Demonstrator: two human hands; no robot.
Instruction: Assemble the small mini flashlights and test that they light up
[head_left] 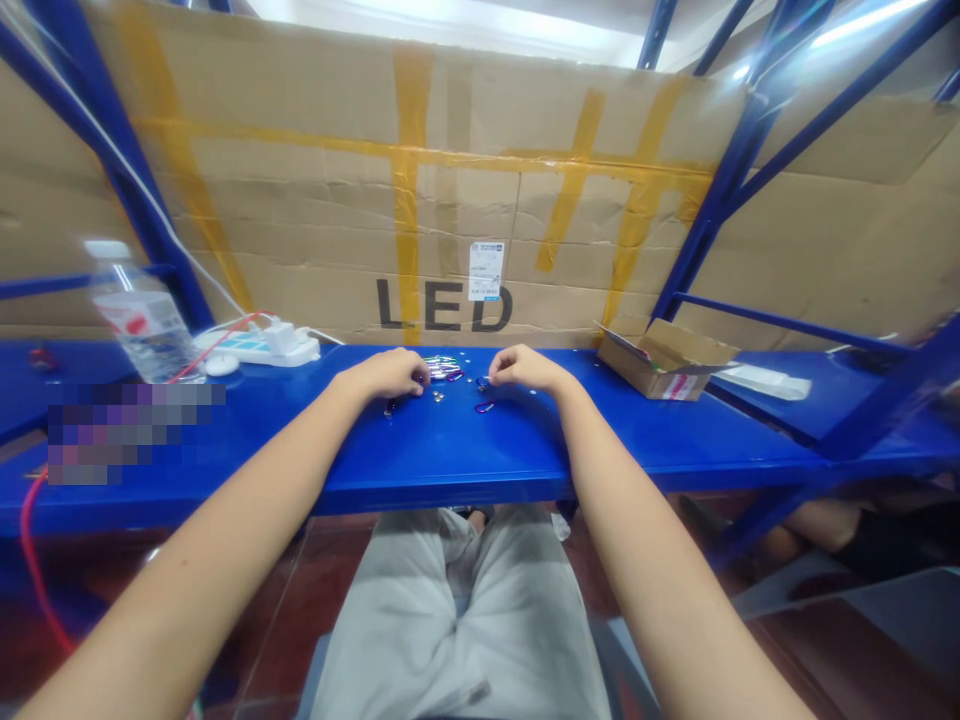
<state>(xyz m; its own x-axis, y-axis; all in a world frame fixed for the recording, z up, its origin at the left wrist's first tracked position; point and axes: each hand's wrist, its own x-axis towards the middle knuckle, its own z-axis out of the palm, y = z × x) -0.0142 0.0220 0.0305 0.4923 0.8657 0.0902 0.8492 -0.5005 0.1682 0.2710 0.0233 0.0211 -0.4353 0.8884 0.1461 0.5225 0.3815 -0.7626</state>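
Note:
Both of my arms reach forward onto a blue metal shelf (450,450). My left hand (390,374) rests knuckles-up with its fingers curled at a small heap of coloured clips and metal rings (444,368). My right hand (525,367) lies just right of the heap, fingers curled down onto small parts. A blue clip (484,407) lies loose in front of it. Several tiny silver pieces (437,396) are scattered between the hands. What either hand pinches is too small to make out.
A clear water bottle (139,315) stands at the left, next to a white power strip (259,343) with a red cable. An open cardboard box (664,357) sits at the right. Taped cardboard marked LED (444,306) walls off the back. Blue rack struts cross both sides.

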